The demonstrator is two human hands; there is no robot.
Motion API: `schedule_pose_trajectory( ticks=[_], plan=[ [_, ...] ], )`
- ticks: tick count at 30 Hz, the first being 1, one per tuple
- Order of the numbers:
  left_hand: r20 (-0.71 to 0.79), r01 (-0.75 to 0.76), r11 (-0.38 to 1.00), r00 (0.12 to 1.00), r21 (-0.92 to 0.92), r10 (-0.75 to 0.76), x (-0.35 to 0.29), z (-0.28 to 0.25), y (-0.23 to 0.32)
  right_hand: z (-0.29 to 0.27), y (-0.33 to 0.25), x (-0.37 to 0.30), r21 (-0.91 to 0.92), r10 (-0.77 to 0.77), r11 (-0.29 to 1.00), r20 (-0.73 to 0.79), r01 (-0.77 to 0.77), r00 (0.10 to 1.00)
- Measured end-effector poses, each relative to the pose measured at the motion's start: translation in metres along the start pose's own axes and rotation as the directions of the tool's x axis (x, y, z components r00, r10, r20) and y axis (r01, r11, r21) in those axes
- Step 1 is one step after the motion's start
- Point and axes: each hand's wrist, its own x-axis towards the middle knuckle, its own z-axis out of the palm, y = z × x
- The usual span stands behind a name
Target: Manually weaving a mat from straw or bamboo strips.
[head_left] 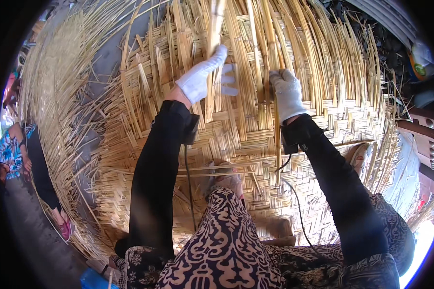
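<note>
A large mat of woven pale bamboo strips (pixel 255 134) spreads beneath me, its weave closed nearby and long loose strip ends fanning out at the far side. My left hand (pixel 194 83), in a white glove, has its thumb over a wide bamboo strip (pixel 209 102) and its outstretched fingers showing past the strip's other side. To the right, my gloved right hand (pixel 288 95) is closed round a narrow strip (pixel 278 139) that hangs down toward me over the weave. Its fingertips are partly hidden.
Long loose strips (pixel 58 96) are heaped at the left. Beyond them a person with a pink shoe (pixel 65 229) is partly in view. Brown perforated blocks (pixel 423 124) stand at the right. Dark cables hang from my wrists. A wooden block (pixel 277 227) lies near my patterned clothing.
</note>
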Motion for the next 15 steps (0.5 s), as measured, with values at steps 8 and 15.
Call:
schedule_pose_trajectory(
  ticks=[8,15],
  plan=[
    [-0.052,-0.053,0.973,0.996,0.225,0.066,0.012,0.015,-0.008,-0.012,0.018,0.018,0.255,0.219,0.901,0.432,-0.351,0.875],
    [-0.022,-0.172,0.951,0.983,0.258,0.184,0.000,0.006,-0.004,-0.018,-0.012,0.011,-0.425,-0.073,0.757,0.700,0.496,0.711]
  ],
)
